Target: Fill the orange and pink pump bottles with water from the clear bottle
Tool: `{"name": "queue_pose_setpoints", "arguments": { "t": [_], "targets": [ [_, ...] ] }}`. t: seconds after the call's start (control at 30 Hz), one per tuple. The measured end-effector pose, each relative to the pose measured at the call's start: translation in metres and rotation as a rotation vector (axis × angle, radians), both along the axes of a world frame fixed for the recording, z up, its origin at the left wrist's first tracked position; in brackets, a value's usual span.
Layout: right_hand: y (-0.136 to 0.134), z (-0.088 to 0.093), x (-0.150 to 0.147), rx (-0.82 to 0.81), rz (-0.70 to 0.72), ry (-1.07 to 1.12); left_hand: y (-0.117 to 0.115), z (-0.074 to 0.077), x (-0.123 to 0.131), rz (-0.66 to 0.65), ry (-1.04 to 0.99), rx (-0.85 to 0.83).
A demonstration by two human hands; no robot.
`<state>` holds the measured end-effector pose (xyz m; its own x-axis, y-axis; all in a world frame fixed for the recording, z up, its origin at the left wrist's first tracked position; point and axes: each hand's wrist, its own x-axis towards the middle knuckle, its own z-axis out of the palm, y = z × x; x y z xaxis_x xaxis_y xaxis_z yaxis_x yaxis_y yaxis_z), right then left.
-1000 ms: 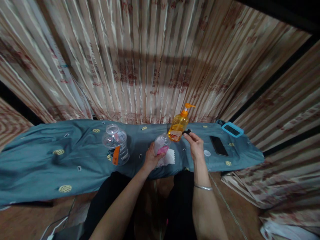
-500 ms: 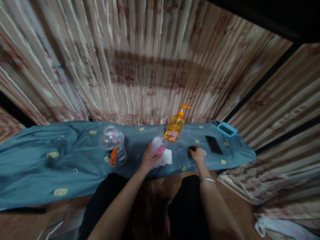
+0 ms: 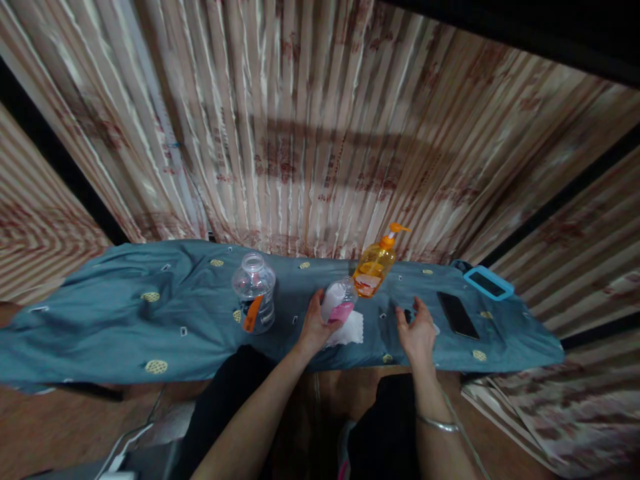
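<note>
My left hand [image 3: 316, 325] is wrapped round a clear plastic bottle [image 3: 339, 301] with a pink label, tilted above a white cloth [image 3: 351, 329]. My right hand [image 3: 417, 329] has its fingers spread, just over a small black object [image 3: 408, 315] lying on the blue-green cloth; its kind is too small to tell. A small white piece [image 3: 437, 329] shows at the right edge of that hand. Behind the held bottle stands a pump bottle [image 3: 375, 270] of orange liquid. To the left is a large clear jar [image 3: 255, 293] with an orange label.
A black phone [image 3: 457, 315] and a blue-framed device [image 3: 489, 283] lie at the right of the cloth-covered table [image 3: 200, 333]. A pleated curtain [image 3: 310, 133] hangs behind, with dark poles on both sides. Cables [image 3: 133, 437] run over the floor at lower left.
My right hand has let go of the small black object and spread its fingers above it. My left hand keeps hold of the bottle. The whole view has shifted, so things appear further right.
</note>
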<state>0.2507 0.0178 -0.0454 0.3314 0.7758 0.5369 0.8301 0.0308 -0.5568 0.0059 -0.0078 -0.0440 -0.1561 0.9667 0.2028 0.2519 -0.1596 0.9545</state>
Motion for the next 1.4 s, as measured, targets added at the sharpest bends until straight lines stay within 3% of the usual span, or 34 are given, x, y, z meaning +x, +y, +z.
{"name": "queue_pose_setpoints", "arguments": {
  "t": [0.1,0.23,0.3,0.4,0.47,0.57,0.67,0.77,0.87,1.0,1.13,1.23,1.4],
  "targets": [
    [-0.005,0.007,-0.010,0.044,0.059,0.004,-0.017,0.016,-0.007,0.045,0.102,0.067],
    [-0.012,0.017,-0.017,0.079,0.096,0.025,-0.048,0.056,-0.032,0.026,0.233,0.318],
    [-0.016,0.022,-0.019,0.088,0.103,0.044,-0.061,0.078,-0.052,0.129,0.322,0.457],
    [-0.023,0.030,-0.023,0.095,0.104,0.089,-0.069,0.101,-0.084,0.417,0.382,0.611],
    [-0.027,0.036,-0.027,0.103,0.101,0.130,-0.067,0.103,-0.103,0.549,0.376,0.611],
    [-0.033,0.043,-0.033,0.111,0.129,0.199,-0.055,0.085,-0.120,0.639,0.285,0.449],
    [-0.040,0.046,-0.042,0.104,0.191,0.278,-0.042,0.061,-0.126,0.569,0.123,0.193],
    [-0.051,0.043,-0.057,0.061,0.299,0.353,-0.036,0.051,-0.126,0.525,0.049,0.067],
    [-0.069,0.036,-0.082,0.014,0.452,0.410,-0.036,0.053,-0.126,0.548,0.080,0.049],
    [-0.096,0.025,-0.119,-0.172,0.712,0.443,-0.044,0.057,-0.124,0.548,0.118,0.061],
    [-0.111,0.013,-0.136,-0.337,0.871,0.541,-0.056,0.061,-0.115,0.493,0.126,0.113],
    [-0.120,0.001,-0.135,-0.401,0.884,0.727,-0.066,0.072,-0.101,0.362,0.062,0.154],
    [-0.142,-0.018,-0.130,-0.392,0.725,1.223,-0.083,0.094,-0.062,0.066,-0.133,0.192]
  ]
}}
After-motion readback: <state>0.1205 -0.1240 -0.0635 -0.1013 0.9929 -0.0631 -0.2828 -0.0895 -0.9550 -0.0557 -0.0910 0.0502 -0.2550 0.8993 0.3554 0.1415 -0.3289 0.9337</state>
